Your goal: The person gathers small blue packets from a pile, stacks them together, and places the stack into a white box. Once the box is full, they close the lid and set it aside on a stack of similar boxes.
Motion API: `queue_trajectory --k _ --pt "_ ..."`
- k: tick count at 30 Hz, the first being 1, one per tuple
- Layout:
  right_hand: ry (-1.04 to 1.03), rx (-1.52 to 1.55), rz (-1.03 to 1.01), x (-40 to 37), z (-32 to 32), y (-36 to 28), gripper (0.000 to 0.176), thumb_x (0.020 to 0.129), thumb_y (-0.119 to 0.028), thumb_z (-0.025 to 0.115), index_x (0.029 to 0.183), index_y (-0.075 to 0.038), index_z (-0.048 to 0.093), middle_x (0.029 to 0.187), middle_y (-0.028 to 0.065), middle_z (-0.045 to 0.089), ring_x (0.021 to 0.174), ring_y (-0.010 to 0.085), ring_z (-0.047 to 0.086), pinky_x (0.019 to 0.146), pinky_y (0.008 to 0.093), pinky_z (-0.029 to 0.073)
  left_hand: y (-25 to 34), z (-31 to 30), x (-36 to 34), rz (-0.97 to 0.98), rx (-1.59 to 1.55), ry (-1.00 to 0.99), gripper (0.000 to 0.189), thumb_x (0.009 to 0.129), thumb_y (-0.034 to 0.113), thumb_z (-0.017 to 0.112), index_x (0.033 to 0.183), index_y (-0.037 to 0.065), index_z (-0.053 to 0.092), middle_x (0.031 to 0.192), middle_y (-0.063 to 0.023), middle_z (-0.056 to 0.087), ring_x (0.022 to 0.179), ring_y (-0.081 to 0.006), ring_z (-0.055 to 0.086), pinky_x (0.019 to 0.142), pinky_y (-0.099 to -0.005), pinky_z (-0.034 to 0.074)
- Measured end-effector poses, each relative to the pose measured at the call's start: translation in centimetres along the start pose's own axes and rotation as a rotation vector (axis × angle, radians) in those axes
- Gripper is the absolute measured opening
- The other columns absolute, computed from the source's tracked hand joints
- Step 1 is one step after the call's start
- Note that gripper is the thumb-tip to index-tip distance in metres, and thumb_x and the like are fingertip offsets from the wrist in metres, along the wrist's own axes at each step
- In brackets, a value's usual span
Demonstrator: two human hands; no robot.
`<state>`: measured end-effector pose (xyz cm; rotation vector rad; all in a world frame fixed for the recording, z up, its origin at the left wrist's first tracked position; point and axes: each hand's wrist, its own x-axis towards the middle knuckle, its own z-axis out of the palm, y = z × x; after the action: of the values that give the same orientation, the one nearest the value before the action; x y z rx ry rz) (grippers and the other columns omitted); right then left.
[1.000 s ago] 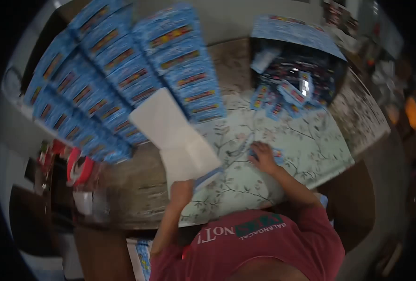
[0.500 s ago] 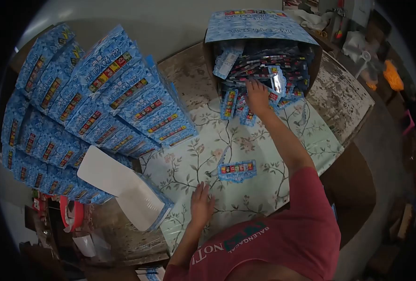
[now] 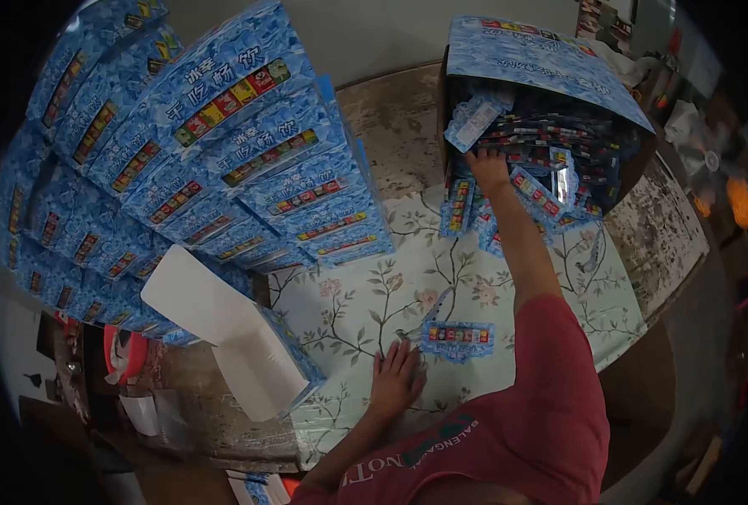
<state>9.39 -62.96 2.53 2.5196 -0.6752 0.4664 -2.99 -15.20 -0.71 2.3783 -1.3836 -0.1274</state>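
Note:
My right hand (image 3: 488,171) reaches to the mouth of a large blue patterned box (image 3: 551,59) lying on its side, its fingertips at the pile of dark and blue packets (image 3: 559,139). Whether it grips a packet cannot be made out. My left hand (image 3: 396,379) rests with fingers spread on the floral cloth (image 3: 348,311), holding nothing. Just beyond its fingers lies one flat blue packet (image 3: 458,338). Left of that hand stands a small box (image 3: 264,370) with its white lid flap raised.
Tall stacks of blue boxes (image 3: 247,126) fill the left side. A red ring-shaped object (image 3: 125,353) is at the lower left. Worn wood (image 3: 395,126) shows behind the cloth. Orange material (image 3: 739,203) hangs at the far right.
The view has shifted, so the boxes and cloth sit differently in frame. My right hand has moved left along the packet pile. My left hand is nearer the single packet.

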Motion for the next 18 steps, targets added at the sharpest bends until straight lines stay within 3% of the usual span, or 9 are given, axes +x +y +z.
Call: queue_trajectory --k 2,4,8,11,13,15,18 --pt "0.025 -0.022 -0.021 -0.8 0.6 0.9 0.016 0.08 -0.018 0.056 0.096 -0.014 0.054 0.096 0.0111 0.057 0.088 0.0289 0.059 0.073 0.0456 0.048 0.1 0.1 -0.1 0.007 -0.016 0.015 0.054 0.08 0.031 0.061 0.128 0.011 0.047 0.14 -0.0133 0.039 0.13 -0.0309 0.034 0.104 -0.0578 0.023" --pt "0.088 0.044 -0.101 -1.4 -0.2 1.6 0.026 0.075 -0.012 0.061 0.1 -0.013 0.053 0.094 0.0113 0.057 0.086 0.0273 0.061 0.065 0.0375 0.052 0.1 0.2 -0.1 0.009 -0.018 0.02 0.054 0.08 0.03 0.062 0.128 0.011 0.047 0.139 -0.0134 0.039 0.13 -0.0308 0.034 0.104 -0.0576 0.023" --pt "0.109 0.194 -0.141 -5.5 -4.9 2.7 0.027 0.073 -0.009 0.061 0.099 -0.012 0.053 0.093 0.0107 0.057 0.085 0.026 0.062 0.066 0.0351 0.053 -0.2 0.4 -0.3 0.022 -0.03 0.04 0.054 0.08 0.029 0.062 0.128 0.011 0.048 0.139 -0.0136 0.041 0.13 -0.0307 0.035 0.104 -0.0572 0.023" --pt "0.192 0.255 -0.147 -10.0 -6.8 2.5 0.028 0.07 -0.006 0.062 0.096 -0.01 0.052 0.097 0.0129 0.055 0.091 0.0293 0.059 0.069 0.0379 0.052 -0.4 0.8 -0.5 0.027 -0.076 0.067 0.052 0.079 0.028 0.062 0.127 0.009 0.05 0.14 -0.0148 0.039 0.131 -0.0314 0.034 0.105 -0.0581 0.021" --pt "0.234 0.324 -0.139 -13.7 -10.3 2.0 0.03 0.068 -0.007 0.062 0.096 -0.01 0.053 0.099 0.0118 0.055 0.093 0.0286 0.059 0.068 0.036 0.052 -0.2 0.6 -0.1 0.039 -0.069 0.051 0.052 0.079 0.025 0.063 0.127 0.008 0.05 0.137 -0.0163 0.043 0.129 -0.0335 0.038 0.105 -0.0537 0.025" --pt "0.274 0.339 -0.079 -17.5 -11.3 0.9 0.034 0.066 -0.006 0.064 0.098 -0.01 0.054 0.102 0.011 0.055 0.094 0.0285 0.058 0.07 0.0365 0.051 -0.4 1.8 0.5 -0.062 -0.436 0.174 0.05 0.083 0.027 0.063 0.126 0.007 0.05 0.132 -0.0165 0.049 0.123 -0.0311 0.045 0.104 -0.0458 0.031" --pt "0.3 0.454 0.03 -23.4 -14.2 -1.4 0.043 0.062 -0.004 0.065 0.103 -0.01 0.056 0.11 0.01 0.055 0.098 0.029 0.055 0.075 0.0379 0.049 3.2 1.2 4.2 -0.315 -1.217 -0.06 0.048 0.086 0.034 0.063 0.125 0.009 0.051 0.123 -0.0101 0.055 0.115 -0.0216 0.052 0.098 -0.0373 0.039"
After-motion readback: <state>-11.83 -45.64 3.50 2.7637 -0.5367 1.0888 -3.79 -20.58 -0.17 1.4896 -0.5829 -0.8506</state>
